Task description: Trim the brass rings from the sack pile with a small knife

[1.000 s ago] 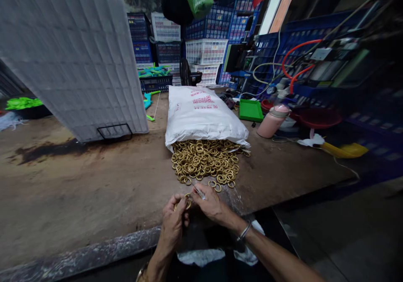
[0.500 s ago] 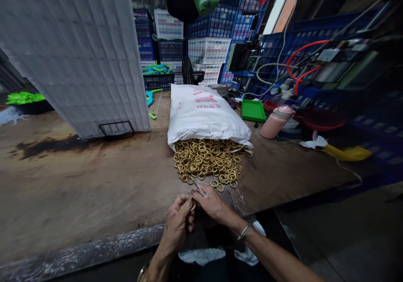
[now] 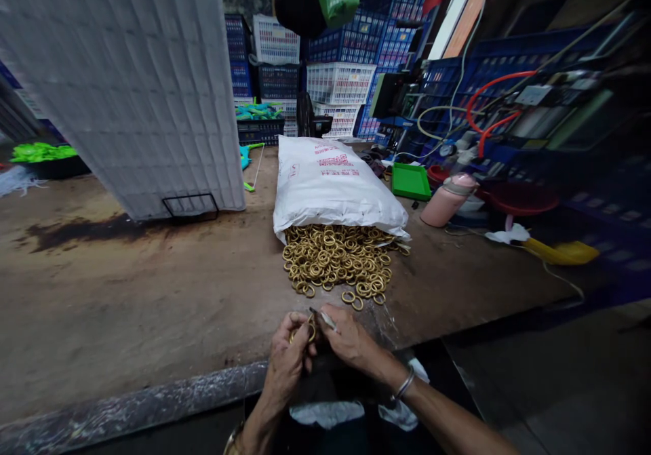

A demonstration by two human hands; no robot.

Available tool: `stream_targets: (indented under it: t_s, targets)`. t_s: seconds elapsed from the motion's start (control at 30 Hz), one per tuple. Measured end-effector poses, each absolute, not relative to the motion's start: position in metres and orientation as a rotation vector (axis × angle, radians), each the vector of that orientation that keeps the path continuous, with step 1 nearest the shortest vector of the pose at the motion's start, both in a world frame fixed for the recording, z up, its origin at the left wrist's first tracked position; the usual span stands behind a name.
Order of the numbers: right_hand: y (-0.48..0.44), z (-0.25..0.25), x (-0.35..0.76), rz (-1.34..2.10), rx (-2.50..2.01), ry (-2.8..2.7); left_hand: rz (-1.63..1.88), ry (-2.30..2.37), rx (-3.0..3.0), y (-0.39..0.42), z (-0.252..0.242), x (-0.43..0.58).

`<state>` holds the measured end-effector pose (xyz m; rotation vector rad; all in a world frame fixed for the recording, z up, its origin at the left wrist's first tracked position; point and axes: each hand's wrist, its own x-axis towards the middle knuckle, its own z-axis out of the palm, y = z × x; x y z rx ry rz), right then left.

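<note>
My left hand (image 3: 287, 357) is closed on a gold-coloured ring (image 3: 312, 333), pinched between thumb and fingers over the table's front edge. A second ring may be in the same grip, partly covered by the fingers. My right hand (image 3: 352, 341) is closed round a slim tool that looks like a small knife (image 3: 328, 320), with a pale handle and dark tip. That tip is close to the ring. Just beyond both hands lies a pile of gold rings (image 3: 336, 260), spilling from the mouth of a white woven sack (image 3: 333, 190) with red print.
A tall white ribbed panel (image 3: 167, 102) stands on the wooden table (image 3: 203, 292) at left. To the right are a green tray (image 3: 409, 181), a pink bottle (image 3: 443, 201) and a red bowl (image 3: 523, 199). Stacked crates (image 3: 340, 82) fill the back.
The knife tip has swung from pointing toward the pile to beside the ring in my left hand. More of the ring shows above the fingers. The view has shifted slightly.
</note>
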<state>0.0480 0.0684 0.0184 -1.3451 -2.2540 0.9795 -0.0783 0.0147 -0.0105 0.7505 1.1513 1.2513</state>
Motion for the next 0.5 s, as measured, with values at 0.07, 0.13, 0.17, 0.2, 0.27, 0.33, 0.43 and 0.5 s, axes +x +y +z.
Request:
stream_targets:
  t_s: [0.07, 0.13, 0.17, 0.2, 0.27, 0.33, 0.43, 0.5]
  targets:
    - [0.0653, 0.0161, 0.0502, 0.901, -1.341, -2.378, 1.253, 1.181, 0.761, 0.0149, -0.0109, -0.0788]
    - [0.0638, 0.0127, 0.0515, 0.813, -1.371, -2.457, 1.260, 1.196, 0.753, 0.0149, -0.0105, -0.0791]
    - [0.0635, 0.0110, 0.0517, 0.772, -1.385, -2.484, 1.265, 1.198, 0.746, 0.0149, -0.0103, -0.0792]
    - [0.0634, 0.0096, 0.0517, 0.738, -1.393, -2.508, 1.272, 1.200, 0.738, 0.0150, -0.0102, -0.0791]
    - [0.0633, 0.0087, 0.0510, 0.701, -1.407, -2.545, 1.291, 1.209, 0.726, 0.0153, -0.0105, -0.0786]
    - [0.0630, 0.0099, 0.0500, 0.687, -1.428, -2.578, 1.301, 1.238, 0.734, 0.0157, -0.0106, -0.0778]
    - [0.0639, 0.0111, 0.0506, 0.668, -1.482, -2.623, 1.309, 1.290, 0.737, 0.0154, -0.0080, -0.0761]
    - [0.0673, 0.0088, 0.0540, 0.621, -1.517, -2.624, 1.310, 1.284, 0.717, 0.0140, -0.0035, -0.0750]
